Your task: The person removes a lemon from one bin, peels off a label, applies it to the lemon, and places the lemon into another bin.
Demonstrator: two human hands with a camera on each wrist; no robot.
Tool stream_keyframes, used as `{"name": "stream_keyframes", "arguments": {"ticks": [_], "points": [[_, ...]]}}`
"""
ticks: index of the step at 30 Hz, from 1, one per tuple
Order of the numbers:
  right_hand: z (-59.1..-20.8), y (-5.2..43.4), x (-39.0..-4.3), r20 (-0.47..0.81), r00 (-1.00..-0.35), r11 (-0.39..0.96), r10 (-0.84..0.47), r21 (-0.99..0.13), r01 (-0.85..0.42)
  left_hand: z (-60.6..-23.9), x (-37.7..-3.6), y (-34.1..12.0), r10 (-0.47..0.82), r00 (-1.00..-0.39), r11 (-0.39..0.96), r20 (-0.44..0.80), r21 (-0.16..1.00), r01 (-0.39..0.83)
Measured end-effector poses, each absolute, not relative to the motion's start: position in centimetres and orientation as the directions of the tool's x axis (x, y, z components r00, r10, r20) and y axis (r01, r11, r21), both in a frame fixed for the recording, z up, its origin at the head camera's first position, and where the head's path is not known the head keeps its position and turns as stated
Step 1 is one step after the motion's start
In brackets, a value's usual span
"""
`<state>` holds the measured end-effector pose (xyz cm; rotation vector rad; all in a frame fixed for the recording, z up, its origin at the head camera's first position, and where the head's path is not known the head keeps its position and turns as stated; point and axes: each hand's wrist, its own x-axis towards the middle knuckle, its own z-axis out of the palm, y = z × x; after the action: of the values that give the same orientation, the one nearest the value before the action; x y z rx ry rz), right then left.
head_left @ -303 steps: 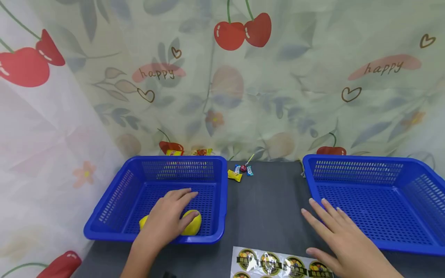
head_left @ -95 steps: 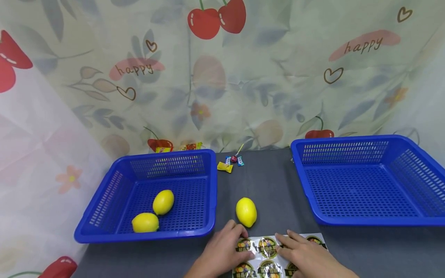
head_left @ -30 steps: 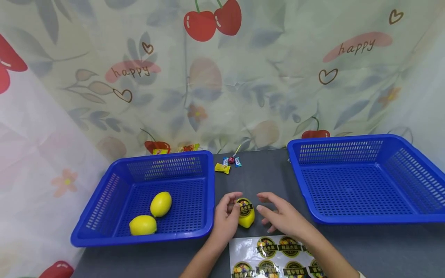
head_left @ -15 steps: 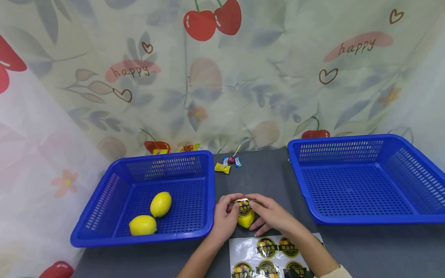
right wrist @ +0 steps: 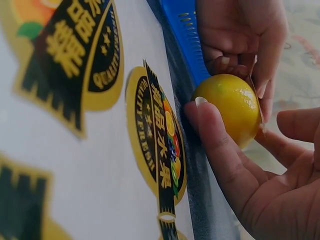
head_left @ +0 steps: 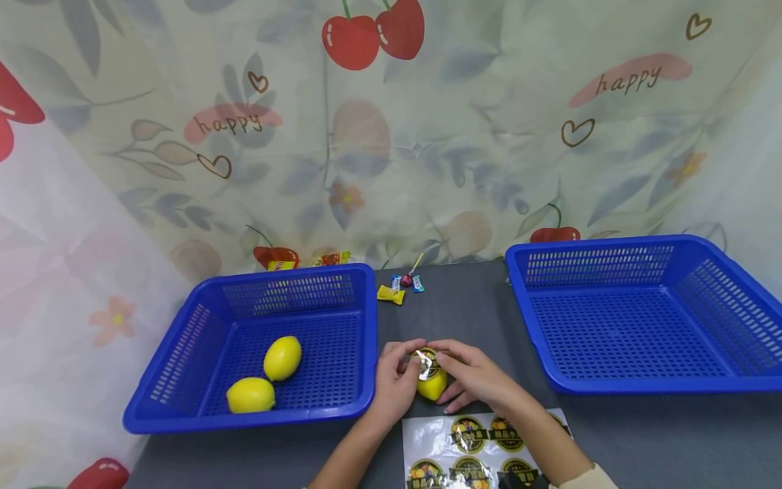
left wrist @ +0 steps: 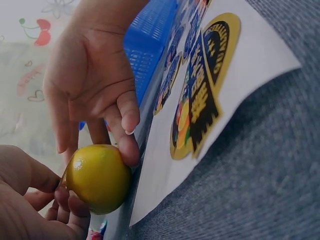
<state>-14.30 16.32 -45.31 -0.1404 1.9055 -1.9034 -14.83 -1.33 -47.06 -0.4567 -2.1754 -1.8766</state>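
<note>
You had a lemon (head_left: 432,384) on the dark bench (head_left: 476,319), near its front edge, btwn two blue baskets. Your left hand (head_left: 394,380) cupped its left side, fingers (left wrist: 65,207) curled round to steady it. Your right hand (head_left: 473,373) gripped the other side, fingers (right wrist: 215,145) curled against the fruit, thumb pressing a round sticker (head_left: 425,363) flat on top. The sticker sheet (head_left: 482,451) lay at the front edge, w/in easy reach. Two more lemons (head_left: 265,377) sat in the left basket (head_left: 201,326); the right basket (head_left: 751,299) was by the right edge.

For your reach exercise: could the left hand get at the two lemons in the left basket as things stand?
Probably yes. The left hand lies just outside the left basket, the two lemons lie uncovered, but it must first release the lemon it holds.
</note>
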Motion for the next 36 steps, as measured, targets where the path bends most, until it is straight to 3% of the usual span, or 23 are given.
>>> {"name": "stream_keyframes", "arguments": {"ticks": [13,18,23,36], "points": [[-45.80,16.05,-14.38,-0.196,-0.922,0.082,-0.335,-0.981,0.178,-47.43,-14.83,-1.49,0.113,-0.941,0.164,0.318,0.928,0.334],[-45.94,16.12,-14.35,-0.174,-0.935,0.127,-0.308,-0.982,0.141,-47.41,-14.39,-1.71,0.250,-0.965,0.114,0.081,0.987,0.113],[-45.95,16.07,-14.30,-0.159,-0.944,0.154,-0.288,-0.981,0.119,-47.38,-14.21,-1.93,0.374,-0.920,-0.001,-0.112,0.993,-0.121],[-46.31,15.59,-14.25,-0.182,-0.959,0.160,-0.216,-0.976,0.149,-47.97,-14.67,-2.21,0.393,-0.903,-0.039,-0.175,0.978,-0.207]]}}
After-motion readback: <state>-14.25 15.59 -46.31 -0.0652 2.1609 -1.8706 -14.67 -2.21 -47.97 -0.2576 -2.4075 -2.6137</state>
